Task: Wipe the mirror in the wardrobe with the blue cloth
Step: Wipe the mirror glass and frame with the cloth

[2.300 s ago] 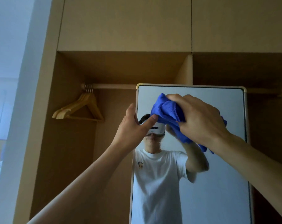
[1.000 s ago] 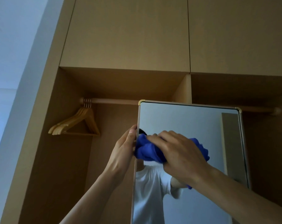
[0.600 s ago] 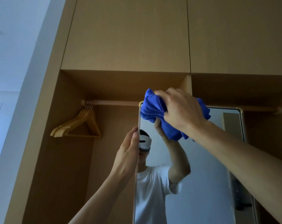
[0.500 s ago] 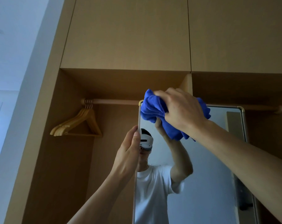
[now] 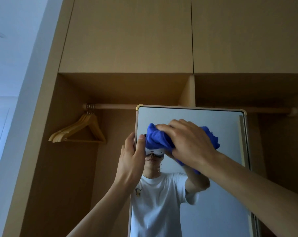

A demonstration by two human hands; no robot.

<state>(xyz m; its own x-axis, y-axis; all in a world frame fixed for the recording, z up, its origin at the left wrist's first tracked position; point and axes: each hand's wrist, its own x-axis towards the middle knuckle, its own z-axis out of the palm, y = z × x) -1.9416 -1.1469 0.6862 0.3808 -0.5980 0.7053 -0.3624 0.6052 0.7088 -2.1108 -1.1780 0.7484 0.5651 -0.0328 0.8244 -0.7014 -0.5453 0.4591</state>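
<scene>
Head view: your right hand (image 5: 187, 142) curls its fingers over the bunched blue cloth (image 5: 155, 139) and presses it on the mirror (image 5: 230, 134), centre frame, just under the top edge. Your left hand (image 5: 131, 158) pinches the mirror's left edge, thumb in front, fingers behind. The mirror's long axis is vertical and most of the glass lies below the cloth, so I'd judge the strokes go downward, right hand leading. Hangers (image 5: 79, 130) sit mid-left, well apart

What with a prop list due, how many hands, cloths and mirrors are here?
hands: 2, left hand and right hand
cloth: 1
mirror: 1
total: 4
</scene>
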